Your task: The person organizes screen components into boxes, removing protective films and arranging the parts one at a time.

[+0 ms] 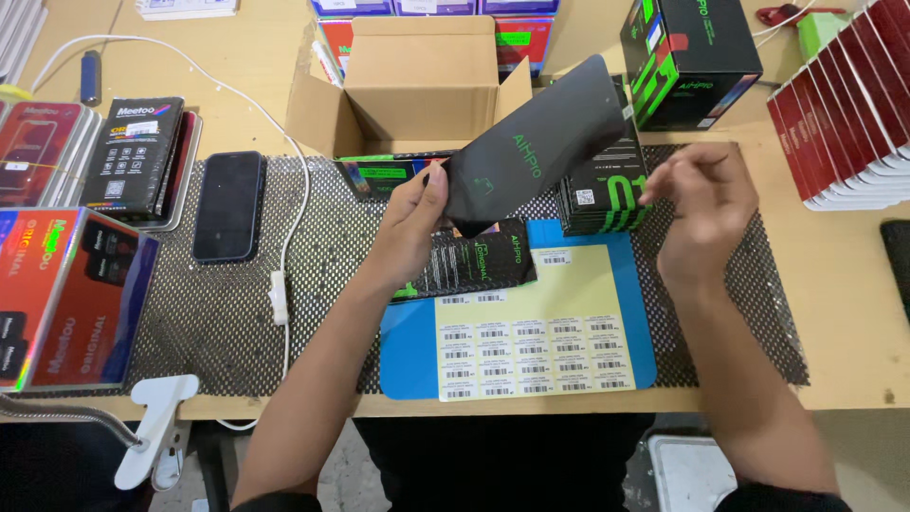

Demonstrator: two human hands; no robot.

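Closest to me I see a yellow sticker sheet (534,353) lying on a blue mat (408,351); above it my left hand (412,228) pinches a flat black sleeve (536,142), tilted up off the desk (844,284); my right hand (703,210) floats beside it, fingers curled, holding nothing I can see; farther back stands an open cardboard box (417,81).

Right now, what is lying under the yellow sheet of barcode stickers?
Under the yellow sticker sheet lies a blue mat, showing at both sides, which rests on black mesh matting. Anything else under the sheet is covered.
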